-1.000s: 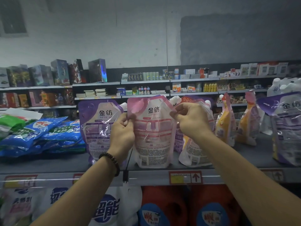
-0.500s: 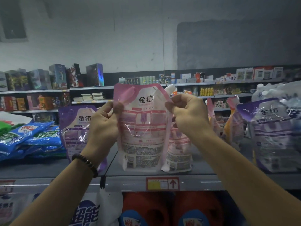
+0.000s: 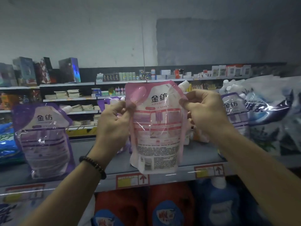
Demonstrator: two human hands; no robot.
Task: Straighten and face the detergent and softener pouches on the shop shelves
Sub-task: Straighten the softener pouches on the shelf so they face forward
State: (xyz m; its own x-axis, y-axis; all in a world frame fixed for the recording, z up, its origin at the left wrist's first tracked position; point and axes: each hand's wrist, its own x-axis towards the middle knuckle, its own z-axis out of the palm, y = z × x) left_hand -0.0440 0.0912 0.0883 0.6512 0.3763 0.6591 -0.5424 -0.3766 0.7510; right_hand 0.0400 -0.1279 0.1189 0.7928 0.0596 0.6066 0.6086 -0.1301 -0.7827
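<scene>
"金纺" on pink pouch (image 3: pixel 158 128) | "金纺" on purple pouch (image 3: pixel 45 141) | red up-arrow on shelf tag (image 3: pixel 132 181)

2 hands hold up a pink pouch (image 3: pixel 157 128). The left hand (image 3: pixel 114 126) pinches 1 side, the right hand (image 3: pixel 203 111) the other. A purple pouch (image 3: pixel 44 141) stands on the shelf (image 3: pixel 203 159).

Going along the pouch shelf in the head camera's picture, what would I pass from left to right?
You'd pass blue bags, purple pouch, left hand, pink pouch, right hand, second purple pouch, blue-and-white bag.
</scene>
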